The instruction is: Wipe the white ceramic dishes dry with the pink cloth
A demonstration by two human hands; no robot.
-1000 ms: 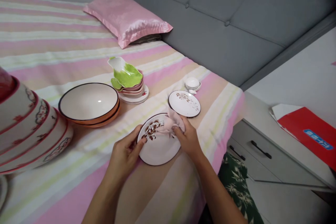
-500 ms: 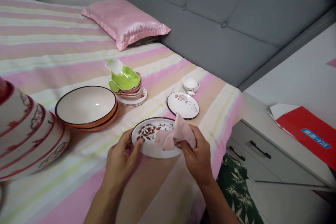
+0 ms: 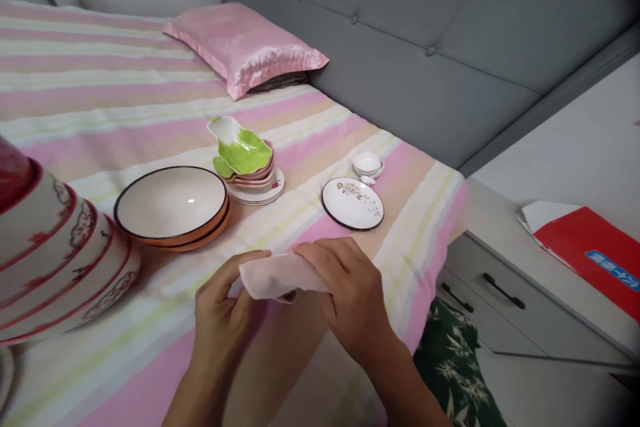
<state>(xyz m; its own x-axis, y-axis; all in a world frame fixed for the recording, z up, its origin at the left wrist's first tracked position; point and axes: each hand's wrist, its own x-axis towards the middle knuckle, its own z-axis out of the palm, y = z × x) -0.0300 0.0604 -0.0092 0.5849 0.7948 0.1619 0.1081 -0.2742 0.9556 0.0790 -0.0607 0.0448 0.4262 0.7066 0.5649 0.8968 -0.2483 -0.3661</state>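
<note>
Cloth [image 3: 283,277], soft and folded, is clamped by fingers of our right hand [image 3: 347,290] near the edge of the striped bed [image 3: 425,280]; our left hand [image 3: 223,300] curls, its grip hidden.

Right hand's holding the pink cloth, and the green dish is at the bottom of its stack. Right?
Not quite: the green dish is on top of its stack, as the head view shows. The right hand does hold the pink cloth.

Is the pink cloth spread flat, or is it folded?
Not spread flat: the cloth bends over, gripped by the right hand; exact folds cannot be told.
</note>
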